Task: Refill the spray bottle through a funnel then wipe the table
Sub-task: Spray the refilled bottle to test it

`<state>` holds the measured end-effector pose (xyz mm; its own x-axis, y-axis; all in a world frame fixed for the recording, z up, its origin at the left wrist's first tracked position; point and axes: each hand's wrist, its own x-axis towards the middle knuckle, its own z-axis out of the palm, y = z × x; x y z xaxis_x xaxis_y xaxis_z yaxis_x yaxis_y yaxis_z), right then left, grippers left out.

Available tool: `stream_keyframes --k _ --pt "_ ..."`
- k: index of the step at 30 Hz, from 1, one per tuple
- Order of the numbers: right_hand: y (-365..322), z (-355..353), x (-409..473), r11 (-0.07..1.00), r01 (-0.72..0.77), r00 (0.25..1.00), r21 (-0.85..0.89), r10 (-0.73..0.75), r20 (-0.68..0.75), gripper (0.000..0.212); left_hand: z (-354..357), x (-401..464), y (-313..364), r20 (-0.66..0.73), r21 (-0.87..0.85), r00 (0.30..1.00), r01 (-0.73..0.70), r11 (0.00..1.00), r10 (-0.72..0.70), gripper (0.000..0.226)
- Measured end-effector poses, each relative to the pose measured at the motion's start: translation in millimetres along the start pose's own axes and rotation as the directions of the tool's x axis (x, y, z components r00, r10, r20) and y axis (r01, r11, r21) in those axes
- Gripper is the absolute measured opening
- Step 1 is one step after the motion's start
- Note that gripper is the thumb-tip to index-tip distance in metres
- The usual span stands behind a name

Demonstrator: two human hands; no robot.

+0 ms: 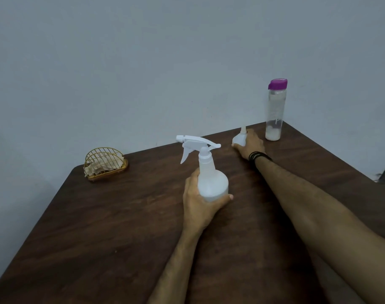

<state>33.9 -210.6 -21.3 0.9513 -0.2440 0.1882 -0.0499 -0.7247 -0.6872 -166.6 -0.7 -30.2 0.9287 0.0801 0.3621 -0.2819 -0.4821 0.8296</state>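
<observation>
A white spray bottle [211, 178] with its trigger head screwed on stands upright near the middle of the dark wooden table [121, 227]. My left hand [200, 207] is wrapped around its lower body. Farther back, my right hand [250, 143] rests on a small white funnel [240, 138] that lies mouth down on the table with its spout pointing up. A tall clear bottle [274, 110] with a purple lid stands at the back right corner, with a little whitish liquid at its bottom.
A gold wire holder [106, 163] with crumpled beige cloth or tissue in it sits at the table's back left corner. A pale wall rises right behind the table. The table's edges run close on the left and right.
</observation>
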Motion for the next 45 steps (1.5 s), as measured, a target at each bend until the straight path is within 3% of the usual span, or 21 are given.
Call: stream_keyframes --k 4,8,16,18,20,22,23,25,29,31,34,38,41,45 --pt "1.7 0.0 -5.3 0.998 0.01 0.996 -0.063 -0.016 -0.087 0.09 -0.3 -1.5 1.0 -0.011 0.007 1.0 0.01 1.0 -0.01 0.098" --pt "0.7 -1.8 -27.8 0.987 0.151 0.964 -0.06 -0.16 -0.214 0.076 -2.0 -2.6 3.3 -0.008 0.006 1.0 0.014 1.0 -0.014 0.098" --pt "-12.4 -5.5 -102.6 0.965 0.218 0.973 0.149 -0.226 0.045 0.074 -7.1 -6.2 8.8 0.022 -0.067 0.994 0.105 0.992 -0.104 0.098" --pt "-23.9 -12.3 -130.0 0.897 0.208 0.952 0.39 -0.277 0.13 0.061 -10.4 -7.9 11.4 0.036 -0.102 0.99 0.139 0.985 -0.136 0.095" --pt "-36.3 -17.5 -157.0 0.734 0.14 0.93 0.665 -0.328 0.167 0.052 -13.2 -9.3 12.1 0.058 -0.126 0.985 0.167 0.978 -0.161 0.094" --pt "-48.9 -19.0 -179.7 0.553 0.08 0.92 0.829 -0.361 0.152 0.06 -15.5 -10.8 11.3 0.093 -0.148 0.978 0.199 0.969 -0.187 0.094" --pt "-55.6 -19.4 -188.4 0.512 0.074 0.911 0.855 -0.383 0.15 0.064 -17.2 -12.4 12.2 0.116 -0.16 0.973 0.214 0.964 -0.197 0.094" --pt "-68.6 -21.7 -198.0 0.543 0.097 0.883 0.834 -0.433 0.179 0.064 -20.9 -15.9 13.0 0.171 -0.177 0.965 0.228 0.958 -0.198 0.094" --pt "-84.9 -37.2 -197.4 0.734 0.258 0.822 0.628 -0.508 0.255 0.066 -27.6 -31.1 12.7 0.259 -0.202 0.956 0.192 0.96 -0.137 0.089" --pt "-92.1 -45.4 -199.5 0.713 0.303 0.75 0.632 -0.588 0.304 0.065 -30.4 -37.9 13.1 0.281 -0.218 0.953 0.174 0.96 -0.109 0.087" --pt "-98.7 -53.1 -207.2 0.654 0.226 0.681 0.722 -0.636 0.364 0.052 -33.4 -47.7 16.1 0.309 -0.238 0.946 0.176 0.955 -0.098 0.086" --pt "-99.4 -61.0 -217.4 0.638 0.106 0.768 0.763 -0.54 0.345 0.035 -31.4 -63.4 27.2 0.259 -0.168 0.952 0.212 0.963 -0.164 0.104" --pt "-105.6 -67.2 -220.8 0.712 0.06 0.814 0.7 -0.44 0.379 0.035 -27.2 -77.1 36.9 0.272 -0.162 0.931 0.295 0.942 -0.244 0.103" --pt "-108.6 -75.2 -221.2 0.811 -0.071 0.787 0.58 -0.311 0.532 0.05 -22.1 -98.9 60.2 0.269 -0.242 0.882 0.451 0.859 -0.387 0.098"
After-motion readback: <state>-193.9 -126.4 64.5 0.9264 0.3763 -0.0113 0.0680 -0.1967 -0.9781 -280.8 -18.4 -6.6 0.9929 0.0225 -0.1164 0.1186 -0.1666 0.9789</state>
